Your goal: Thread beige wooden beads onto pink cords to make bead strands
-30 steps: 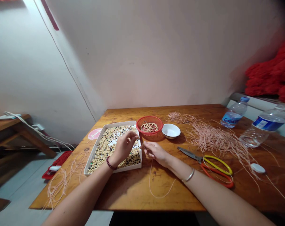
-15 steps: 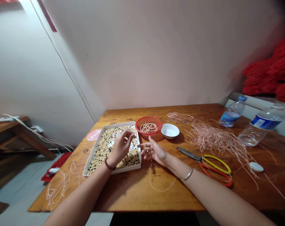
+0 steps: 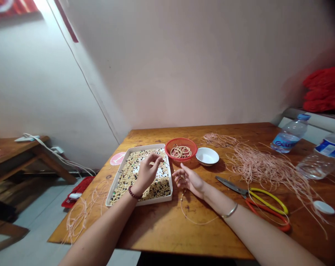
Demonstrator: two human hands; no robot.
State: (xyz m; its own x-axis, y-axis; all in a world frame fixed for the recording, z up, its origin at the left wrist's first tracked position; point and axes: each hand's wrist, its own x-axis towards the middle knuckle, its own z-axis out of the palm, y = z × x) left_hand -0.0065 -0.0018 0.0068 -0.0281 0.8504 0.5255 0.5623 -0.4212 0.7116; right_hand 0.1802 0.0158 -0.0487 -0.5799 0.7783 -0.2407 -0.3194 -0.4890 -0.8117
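Observation:
My left hand (image 3: 147,171) is above a white tray (image 3: 110,195) of small cream and dark beads (image 3: 132,173). Its thumb and forefinger are pinched on a thin, dark, needle-like strand (image 3: 167,163) that points towards my other hand. Just past the tray's right edge, palm up, my right hand (image 3: 191,180) has its fingers curled around a beaded cord (image 3: 184,191). A few beads show below those fingers, and the cord's thin pink tail loops down onto the table. What lies inside the curled fingers is mostly hidden.
Behind my hands stand a red basket (image 3: 167,152) with beaded loops and a white bowl (image 3: 207,156). To the right lie scissors (image 3: 249,193), a heap of pink cord (image 3: 261,162), a white cap (image 3: 324,207) and two plastic bottles (image 3: 290,133). More cord (image 3: 81,214) hangs over the left edge.
The view has turned slightly left, so everything sits further right. My right fingers have curled in more, and more of the beaded cord shows below them. The left hand keeps its pinch.

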